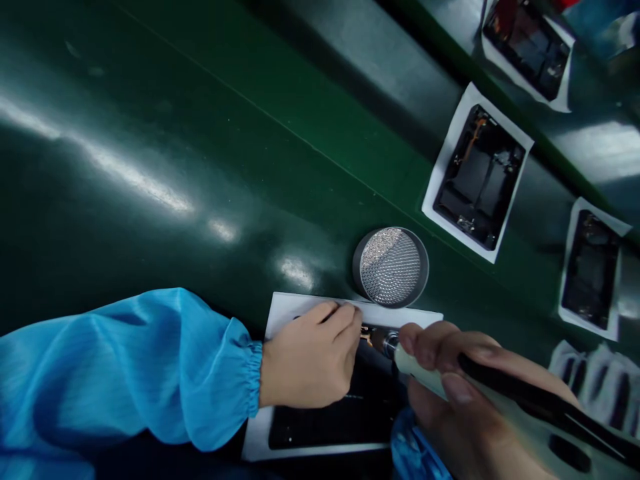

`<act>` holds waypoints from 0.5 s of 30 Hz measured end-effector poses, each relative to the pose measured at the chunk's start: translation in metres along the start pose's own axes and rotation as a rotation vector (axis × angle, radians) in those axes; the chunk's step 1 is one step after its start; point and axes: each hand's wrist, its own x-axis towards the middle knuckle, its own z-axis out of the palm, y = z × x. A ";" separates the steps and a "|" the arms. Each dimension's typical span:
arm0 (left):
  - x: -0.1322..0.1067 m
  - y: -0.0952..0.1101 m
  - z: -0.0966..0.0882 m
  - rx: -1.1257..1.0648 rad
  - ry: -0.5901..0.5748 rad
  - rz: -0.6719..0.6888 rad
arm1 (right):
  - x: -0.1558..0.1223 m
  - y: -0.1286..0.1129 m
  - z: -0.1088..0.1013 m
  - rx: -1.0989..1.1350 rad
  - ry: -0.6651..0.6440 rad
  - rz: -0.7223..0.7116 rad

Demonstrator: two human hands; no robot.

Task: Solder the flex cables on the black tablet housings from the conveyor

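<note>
My left hand (pixel 313 357), in a blue sleeve, lies with curled fingers on a black phone chassis (pixel 345 417) that rests on a white tray (pixel 300 308). My right hand (pixel 460 387) grips a pale electric screwdriver (pixel 505 393) with a black strip along it. The screwdriver's metal tip (pixel 387 341) points at the chassis's upper edge, close to my left fingertips. A round metal dish of tiny screws (pixel 391 267) stands just beyond the tray.
A green bench (pixel 150 167) runs under everything. On a grey belt (pixel 390 60) beyond it lie three more open phone chassis on white trays (pixel 477 175), (pixel 593 267), (pixel 530 47). A pale striped object (pixel 600 383) sits at the right edge.
</note>
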 end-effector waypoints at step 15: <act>0.001 0.000 0.000 0.003 -0.006 -0.002 | 0.001 -0.007 0.016 -0.051 -0.034 -0.080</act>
